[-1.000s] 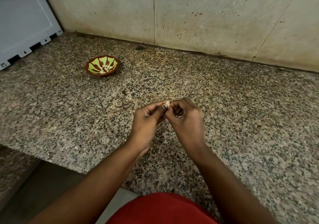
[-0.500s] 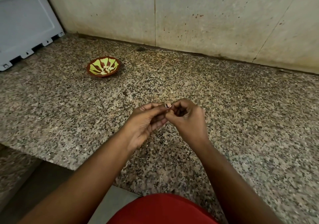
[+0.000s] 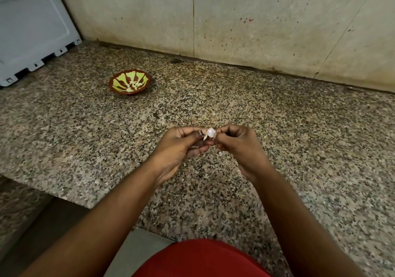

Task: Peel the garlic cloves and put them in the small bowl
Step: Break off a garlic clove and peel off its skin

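Far left, leaning at the wall: grey plastic panel, notched along its lower edge, foot on the speckled granite counter.

Left of centre, well apart from the hands: small bowl, brown rim, yellow-green rays inside; several pale peeled cloves lying at its bottom.

Centre, raised above the counter: left hand, fingers curled, thumb and forefinger pinching the garlic clove from its left side.

Between the two hands: the clove itself, pale, with a flap of papery skin curling loose at the lower left.

Right of it: right hand, fingers curled, tips nipping the same clove from its right side; exact contact partly hidden by the knuckles.

Bottom edge: red garment.

Step in hand, by judgement: peeling, skin partly lifted, clove not yet bare. Next move likely: loose flap drawn fully away with a steady counter-hold, husk discarded, then a reach up and leftward to drop the bare clove among the others in the bowl.
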